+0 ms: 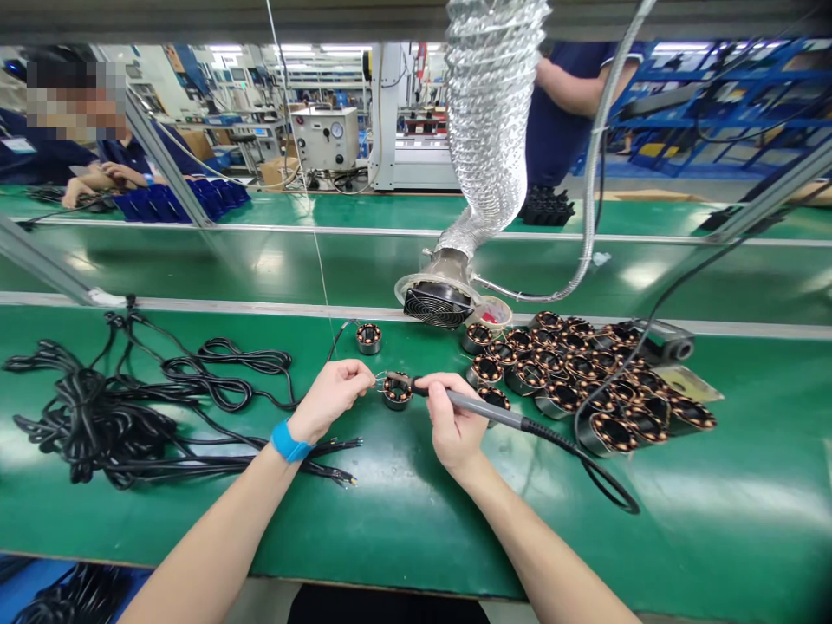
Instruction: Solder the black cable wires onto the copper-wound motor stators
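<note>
The left hand (331,394) pinches what looks like a thin wire (380,381) between thumb and fingertips, while the right hand's grip (455,425) is closed around a soldering iron (487,407), its tip over the copper-wound ring (397,402) at the frame's centre. That ring seems mid-work; whether any joint is finished is too small to tell. Just above it, another ring (368,347) has a black lead (337,337) arcing to it, so perhaps it is already joined. Much appears left: clustered rings (552,403) at right show no cables attached, and black cables (71,416) lie heaped at left on the bench (403,520).
</note>
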Demonstrator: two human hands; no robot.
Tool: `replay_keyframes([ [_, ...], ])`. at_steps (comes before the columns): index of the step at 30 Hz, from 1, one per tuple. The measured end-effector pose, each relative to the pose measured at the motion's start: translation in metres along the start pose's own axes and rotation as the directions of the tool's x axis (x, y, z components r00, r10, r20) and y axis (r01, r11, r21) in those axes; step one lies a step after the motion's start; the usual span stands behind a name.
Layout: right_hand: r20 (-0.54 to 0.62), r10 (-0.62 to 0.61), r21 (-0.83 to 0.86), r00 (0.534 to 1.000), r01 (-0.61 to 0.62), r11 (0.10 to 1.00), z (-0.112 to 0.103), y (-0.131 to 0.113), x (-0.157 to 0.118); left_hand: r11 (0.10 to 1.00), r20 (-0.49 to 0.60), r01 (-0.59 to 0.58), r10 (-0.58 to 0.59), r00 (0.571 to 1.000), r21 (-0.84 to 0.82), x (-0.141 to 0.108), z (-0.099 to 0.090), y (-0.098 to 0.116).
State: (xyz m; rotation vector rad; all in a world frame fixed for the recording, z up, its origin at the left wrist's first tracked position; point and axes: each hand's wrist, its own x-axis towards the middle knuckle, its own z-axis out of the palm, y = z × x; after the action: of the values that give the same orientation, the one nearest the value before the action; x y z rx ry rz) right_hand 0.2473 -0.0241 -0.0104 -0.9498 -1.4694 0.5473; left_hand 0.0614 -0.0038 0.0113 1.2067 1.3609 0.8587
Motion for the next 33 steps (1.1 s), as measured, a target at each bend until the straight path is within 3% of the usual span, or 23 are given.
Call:
replay_keyframes([
  [16, 0.075, -0.064, -0.003, 0.995, 0.064, 0.998, 0.003, -0.008, 0.002, 1.0, -0.01, -0.02, 0.019, 1.0, -0.01, -0.001, 0.001, 0.001],
  [26, 0.011, 0.069, 0.084, 0.998, -0.069, 0.994, 0.003, 0.002, -0.002, 1.0, -0.004, -0.029, 0.029, 1.0, -0.008, 0.0, 0.0, 0.0],
  [33, -0.016, 0.09, 0.12, 0.996, -0.088, 0.989, 0.003, 0.005, -0.002, 1.0, -0.005, -0.021, 0.021, 1.0, -0.012, -0.001, 0.0, 0.0],
])
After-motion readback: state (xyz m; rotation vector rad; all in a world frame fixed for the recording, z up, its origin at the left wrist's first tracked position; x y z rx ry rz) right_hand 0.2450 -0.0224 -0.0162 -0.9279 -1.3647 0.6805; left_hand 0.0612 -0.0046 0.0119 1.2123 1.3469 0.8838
